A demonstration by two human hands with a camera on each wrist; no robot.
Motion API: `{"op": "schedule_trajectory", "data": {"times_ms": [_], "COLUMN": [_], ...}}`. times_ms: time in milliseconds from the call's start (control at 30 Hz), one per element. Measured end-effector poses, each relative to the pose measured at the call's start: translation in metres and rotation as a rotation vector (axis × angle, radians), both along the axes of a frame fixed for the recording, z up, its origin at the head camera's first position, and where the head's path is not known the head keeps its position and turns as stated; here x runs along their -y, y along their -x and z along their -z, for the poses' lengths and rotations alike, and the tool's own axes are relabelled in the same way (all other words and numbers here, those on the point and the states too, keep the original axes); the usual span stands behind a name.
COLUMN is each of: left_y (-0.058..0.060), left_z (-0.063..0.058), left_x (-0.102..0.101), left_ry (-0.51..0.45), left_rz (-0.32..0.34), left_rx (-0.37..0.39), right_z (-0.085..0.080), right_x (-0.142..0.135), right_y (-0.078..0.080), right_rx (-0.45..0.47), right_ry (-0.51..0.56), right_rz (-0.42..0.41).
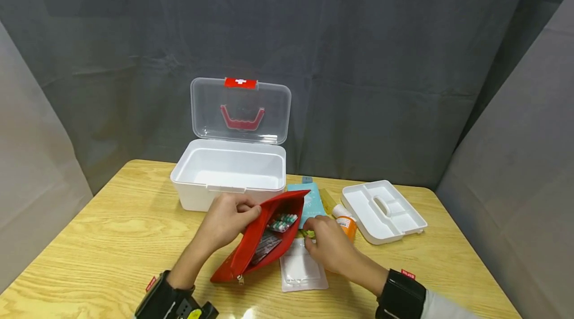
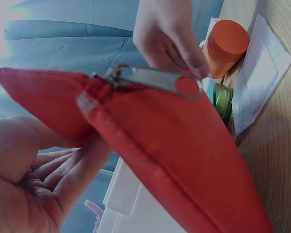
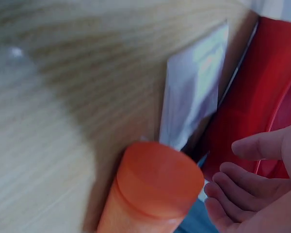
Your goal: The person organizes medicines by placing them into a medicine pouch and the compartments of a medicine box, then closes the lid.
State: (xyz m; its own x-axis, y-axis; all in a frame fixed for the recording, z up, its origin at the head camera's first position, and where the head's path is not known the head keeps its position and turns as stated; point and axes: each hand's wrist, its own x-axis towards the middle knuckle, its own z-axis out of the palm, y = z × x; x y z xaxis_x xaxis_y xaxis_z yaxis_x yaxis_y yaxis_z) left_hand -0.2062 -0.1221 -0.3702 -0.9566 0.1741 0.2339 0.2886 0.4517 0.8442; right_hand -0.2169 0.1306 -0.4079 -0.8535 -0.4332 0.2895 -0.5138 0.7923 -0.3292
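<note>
My left hand grips the upper rim of a red zip pouch, thumb and fingers pinching its edge. The pouch is tilted with its mouth gaping, showing a blister pack of green-and-white capsules and a silvery packet inside. A metal zipper pull hangs at its corner in the left wrist view. On the pouch's right side is my right hand, beside a small green roll-like item. In the right wrist view, the right hand's thumb and fingers are apart with nothing between them.
A white first-aid box with its clear lid raised stands behind. Rightward lie a light-blue packet, a yellow item, an orange pill bottle and a white divided tray. A clear-white package lies in front.
</note>
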Motion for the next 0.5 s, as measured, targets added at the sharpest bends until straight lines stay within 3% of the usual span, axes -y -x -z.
{"op": "schedule_trajectory", "data": {"times_ms": [367,500], "left_y": [0.000,0.000], "left_z": [0.000,0.000], "left_x": [0.000,0.000], "left_ry": [0.005,0.004], "left_rz": [0.003,0.004], "left_rx": [-0.002,-0.005], "right_z": [0.015,0.018], "right_x": [0.011,0.014], "right_y": [-0.021,-0.025], "right_rx": [0.013,0.075], "right_ry": [-0.066,-0.118], "right_rz": [-0.112,-0.115]}}
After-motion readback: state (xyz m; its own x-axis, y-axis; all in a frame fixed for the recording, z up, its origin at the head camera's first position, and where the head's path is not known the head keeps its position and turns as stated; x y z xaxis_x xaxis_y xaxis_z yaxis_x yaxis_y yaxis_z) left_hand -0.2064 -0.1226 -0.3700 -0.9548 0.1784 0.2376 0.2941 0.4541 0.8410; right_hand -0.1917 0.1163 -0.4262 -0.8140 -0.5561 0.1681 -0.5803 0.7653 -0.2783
